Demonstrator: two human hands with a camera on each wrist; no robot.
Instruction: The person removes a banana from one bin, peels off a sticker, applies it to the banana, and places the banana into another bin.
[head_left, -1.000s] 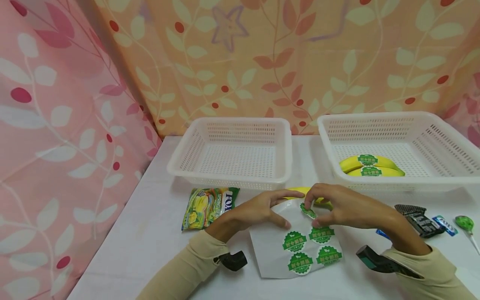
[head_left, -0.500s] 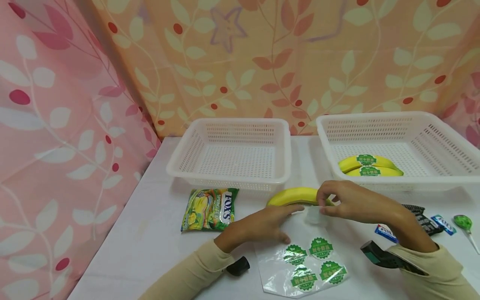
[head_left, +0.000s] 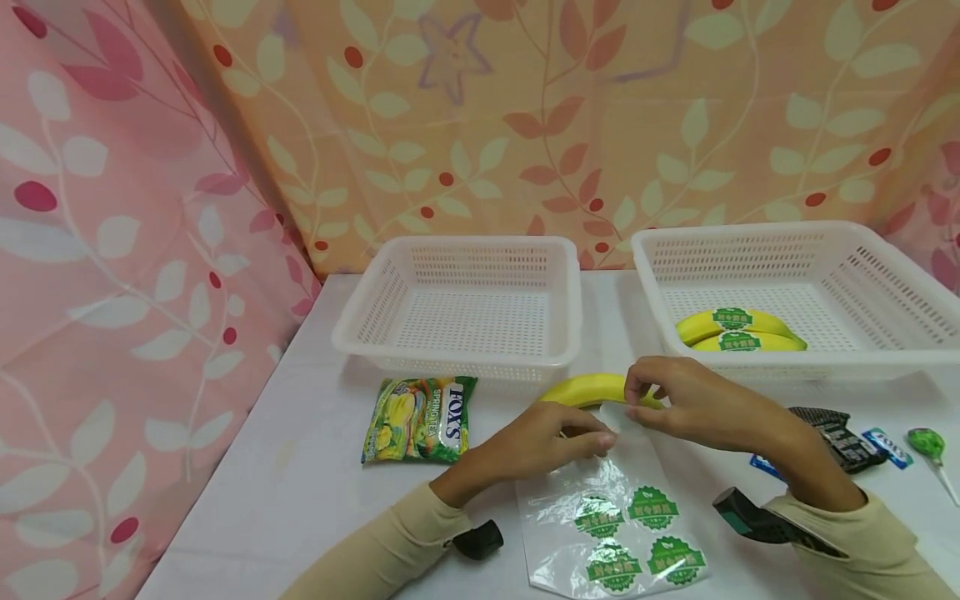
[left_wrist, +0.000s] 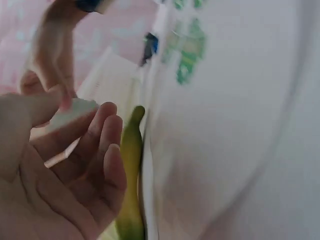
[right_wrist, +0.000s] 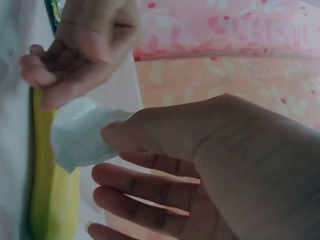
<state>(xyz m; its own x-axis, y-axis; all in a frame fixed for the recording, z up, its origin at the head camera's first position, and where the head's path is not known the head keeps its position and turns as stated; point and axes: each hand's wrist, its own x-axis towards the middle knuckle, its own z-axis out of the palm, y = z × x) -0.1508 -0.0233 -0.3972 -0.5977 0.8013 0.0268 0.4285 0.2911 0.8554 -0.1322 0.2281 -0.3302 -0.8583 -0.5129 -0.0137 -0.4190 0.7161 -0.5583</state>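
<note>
Two hands meet above the near edge of the bench. The right hand [head_left: 686, 404] pinches a peeled sticker [right_wrist: 80, 132] between thumb and forefinger, its pale back turned to the right wrist camera, the other fingers loosely spread below it. The left hand [head_left: 543, 442] lies with its fingers loosely curled on the top edge of the glossy sticker sheet [head_left: 611, 521], gripping nothing that I can make out; its fingertips come just beside the sticker. A loose banana [head_left: 588, 389] lies on the bench right behind both hands, under the sticker. Four green stickers remain on the sheet. Left of the hands sits a green candy bag [head_left: 418, 418], and behind it an open white basket [head_left: 457, 308]. A second white basket [head_left: 795, 296] to the right holds two bananas [head_left: 738, 329] that bear green stickers. Small sweets and a green lollipop [head_left: 928, 446] lie at the far right.
</note>
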